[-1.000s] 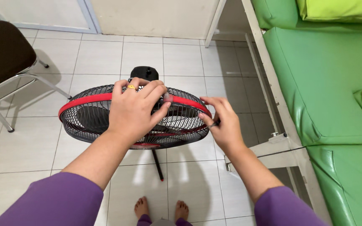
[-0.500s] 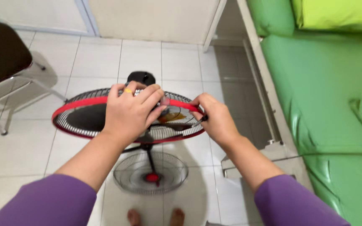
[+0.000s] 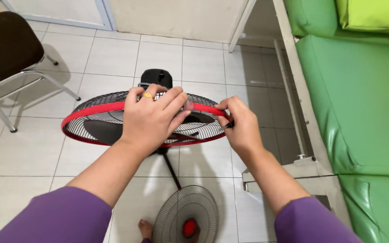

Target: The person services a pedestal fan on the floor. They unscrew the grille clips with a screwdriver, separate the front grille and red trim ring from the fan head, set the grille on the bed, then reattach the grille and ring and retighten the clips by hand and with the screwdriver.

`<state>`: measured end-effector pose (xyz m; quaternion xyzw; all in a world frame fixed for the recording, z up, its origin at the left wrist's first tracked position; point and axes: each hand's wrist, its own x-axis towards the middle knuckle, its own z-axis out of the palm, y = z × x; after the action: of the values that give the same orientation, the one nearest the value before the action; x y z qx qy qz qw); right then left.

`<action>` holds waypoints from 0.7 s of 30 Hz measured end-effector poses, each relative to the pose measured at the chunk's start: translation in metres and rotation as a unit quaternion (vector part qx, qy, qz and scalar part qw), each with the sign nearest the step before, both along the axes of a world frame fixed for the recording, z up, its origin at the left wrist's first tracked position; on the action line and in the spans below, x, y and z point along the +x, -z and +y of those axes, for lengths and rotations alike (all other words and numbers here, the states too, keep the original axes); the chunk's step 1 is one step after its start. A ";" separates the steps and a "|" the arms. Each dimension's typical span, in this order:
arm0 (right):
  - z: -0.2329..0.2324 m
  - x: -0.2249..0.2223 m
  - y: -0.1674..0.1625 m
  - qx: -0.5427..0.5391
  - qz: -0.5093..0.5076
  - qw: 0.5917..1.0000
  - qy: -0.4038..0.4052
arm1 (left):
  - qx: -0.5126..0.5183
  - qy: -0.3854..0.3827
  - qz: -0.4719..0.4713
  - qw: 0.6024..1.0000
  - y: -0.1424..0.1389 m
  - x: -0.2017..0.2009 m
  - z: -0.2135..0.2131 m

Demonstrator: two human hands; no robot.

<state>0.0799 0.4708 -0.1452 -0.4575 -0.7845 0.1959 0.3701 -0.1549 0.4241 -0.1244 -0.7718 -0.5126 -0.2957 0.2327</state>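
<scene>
Black wire fan cage with red rim [image 3: 86,123] was steadied under the left hand [image 3: 151,119]; the right hand [image 3: 239,126] pinched its rim clip; the detached grille [image 3: 185,218] lay on the floor. Releasing the rim appeared underway, calling for firm support.

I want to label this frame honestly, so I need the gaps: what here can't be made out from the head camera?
- Head view: the left hand covers the middle of the fan cage, hiding the hub.
- What the right hand pinches at the red rim is too small to identify.
- The front grille on the floor is cut off by the bottom edge.
- The chair runs off the left edge.
</scene>
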 end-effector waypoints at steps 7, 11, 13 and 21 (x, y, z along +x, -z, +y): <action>-0.007 0.002 -0.001 -0.016 -0.010 1.000 0.010 | 0.007 0.003 -0.005 1.000 0.005 0.007 -0.004; -0.009 0.005 -0.002 -0.020 -0.017 1.000 0.012 | -0.001 0.006 -0.001 1.000 0.005 0.006 -0.004; -0.009 0.005 -0.003 -0.010 -0.017 1.000 0.000 | 0.000 0.004 0.003 1.000 0.004 0.006 -0.004; -0.019 0.010 -0.007 -0.014 -0.034 0.999 -0.008 | -0.013 -0.001 0.005 1.000 0.000 0.008 -0.011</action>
<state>0.0901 0.4520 -0.1386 -0.4626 -0.7974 0.1945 0.3351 -0.1467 0.4129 -0.1241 -0.7757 -0.5160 -0.2848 0.2255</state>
